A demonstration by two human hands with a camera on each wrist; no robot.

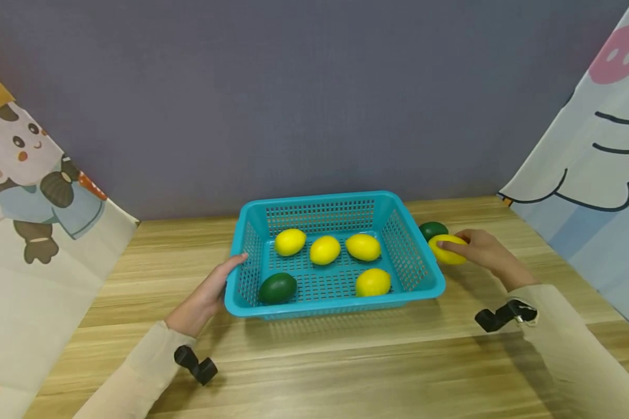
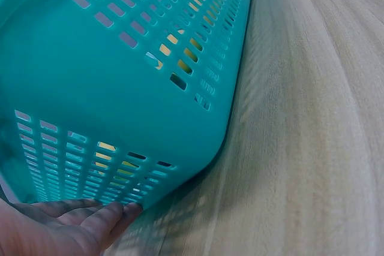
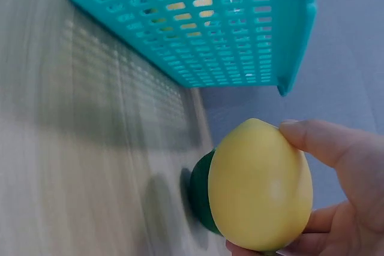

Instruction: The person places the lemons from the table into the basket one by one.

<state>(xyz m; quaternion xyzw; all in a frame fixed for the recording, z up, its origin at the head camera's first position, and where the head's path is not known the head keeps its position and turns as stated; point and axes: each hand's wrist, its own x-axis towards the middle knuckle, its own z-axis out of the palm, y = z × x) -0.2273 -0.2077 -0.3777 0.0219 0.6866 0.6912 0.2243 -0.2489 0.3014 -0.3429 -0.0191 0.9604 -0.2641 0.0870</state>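
Observation:
A blue plastic basket [image 1: 335,305] with slotted walls stands on the table. Several yellow lemons [image 1: 325,250] and one dark green fruit [image 1: 278,288], avocado-like in shape, lie inside it. My left hand [image 1: 207,297] holds the basket's left side, thumb over the rim and fingers against the outer wall [image 2: 120,148]. To the right of the basket, my right hand [image 1: 484,253] pinches another lemon [image 3: 261,187] between thumb and fingers. Just behind that lemon, a second green fruit [image 1: 433,230] rests on the table, partly hidden by it in the right wrist view.
The wood-grain table [image 1: 320,366] reaches back to a grey wall panel [image 1: 314,105]. Cartoon-printed sheets flank it, the left one [image 1: 36,291] and the right one [image 1: 603,163]. Each wrist carries a small black mount.

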